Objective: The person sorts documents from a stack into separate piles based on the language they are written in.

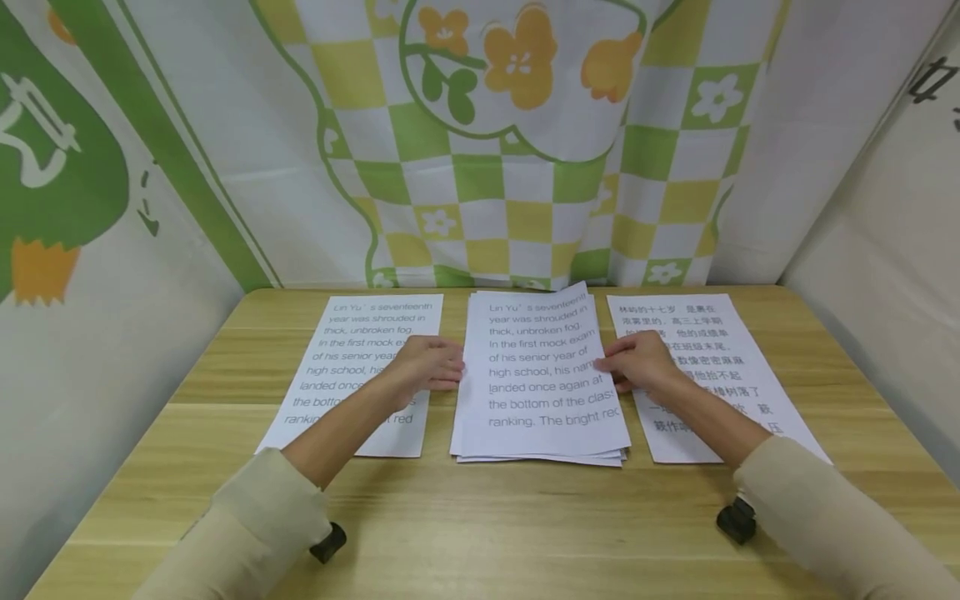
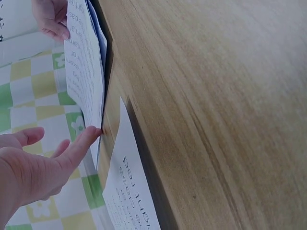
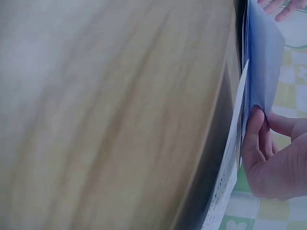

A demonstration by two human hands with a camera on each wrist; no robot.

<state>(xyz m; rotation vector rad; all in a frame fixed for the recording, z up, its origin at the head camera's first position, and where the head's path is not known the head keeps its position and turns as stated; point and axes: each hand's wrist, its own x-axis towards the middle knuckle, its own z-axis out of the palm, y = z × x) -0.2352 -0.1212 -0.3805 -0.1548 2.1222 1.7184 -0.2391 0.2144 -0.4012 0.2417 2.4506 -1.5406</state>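
A stack of printed paper sheets [image 1: 543, 367] lies in the middle of the table, English text on top. My right hand [image 1: 637, 360] pinches the top sheet's right edge between thumb and fingers, and that side of the sheet curves up off the stack. In the right wrist view the thumb and fingers of the right hand [image 3: 276, 153] meet at the sheet's edge. At the stack's left edge, my left hand [image 1: 427, 364] has its fingers extended, fingertips right at the paper. The left wrist view shows the left hand [image 2: 48, 165] with straight fingers and the thumb apart.
To the left lies another English-text sheet [image 1: 375, 333], partly under my left forearm. A sheet with Chinese characters [image 1: 750, 367] lies to the right, partly under my right hand and forearm. Behind the wooden table [image 1: 480, 525] hangs a green and yellow checked curtain [image 1: 517, 192].
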